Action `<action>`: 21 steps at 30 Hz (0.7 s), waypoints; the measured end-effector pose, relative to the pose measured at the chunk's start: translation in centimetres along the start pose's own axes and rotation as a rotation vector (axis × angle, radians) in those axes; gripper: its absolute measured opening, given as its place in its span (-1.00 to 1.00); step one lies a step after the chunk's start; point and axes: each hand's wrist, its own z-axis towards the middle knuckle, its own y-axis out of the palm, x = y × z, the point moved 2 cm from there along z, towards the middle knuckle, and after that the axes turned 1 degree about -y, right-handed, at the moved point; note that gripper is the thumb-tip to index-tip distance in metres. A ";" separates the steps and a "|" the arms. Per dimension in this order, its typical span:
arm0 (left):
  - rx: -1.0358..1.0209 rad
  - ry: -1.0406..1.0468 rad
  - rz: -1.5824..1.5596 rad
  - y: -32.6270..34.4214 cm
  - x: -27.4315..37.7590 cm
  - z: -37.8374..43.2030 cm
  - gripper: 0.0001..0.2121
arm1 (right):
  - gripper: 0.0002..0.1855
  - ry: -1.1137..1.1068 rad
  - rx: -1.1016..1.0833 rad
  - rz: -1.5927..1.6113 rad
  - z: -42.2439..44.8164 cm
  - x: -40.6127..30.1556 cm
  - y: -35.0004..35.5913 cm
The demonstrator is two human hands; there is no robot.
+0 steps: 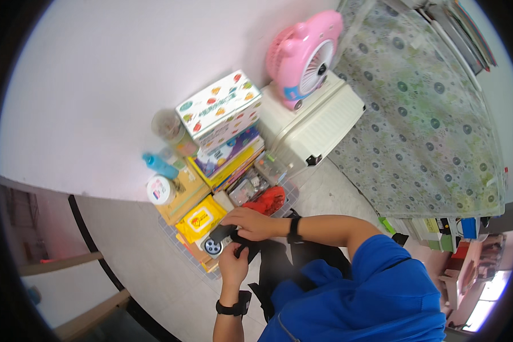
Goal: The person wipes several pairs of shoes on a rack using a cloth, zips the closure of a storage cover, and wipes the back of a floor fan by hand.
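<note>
My right hand (256,224) has its fingers and thumb around a dark flat object (220,234), whose exact kind I cannot tell. Below it, my left hand (234,266) pinches a piece of black material (240,250), perhaps a strap or cloth. Just left of my hands lies what looks like a phone with a round dark camera ring (213,246). A yellow pack of wet wipes (200,219) sits beyond it. Beside my right hand is a red plastic bag (270,201).
A brown cardboard box (184,199) carries a white round tub (160,190) and a blue bottle (164,167). Books (228,156) lie under a fruit-printed box (222,109). On a cream suitcase (325,124) stands a pink fan (305,60). A patterned cover (414,119) hangs at right.
</note>
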 end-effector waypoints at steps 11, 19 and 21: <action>-0.004 0.667 -0.045 3.5 25.3 9.0 -0.85 | -0.74 -0.337 0.290 -0.469 -2.7 -7.5 -27.9; 0.285 0.840 -0.041 6.5 38.8 14.6 -0.87 | -0.75 -0.362 0.324 -0.420 -0.5 -6.5 -42.6; 0.353 0.774 -0.051 6.4 40.7 15.7 -0.84 | -0.78 -0.420 0.354 -0.400 0.8 -7.2 -45.3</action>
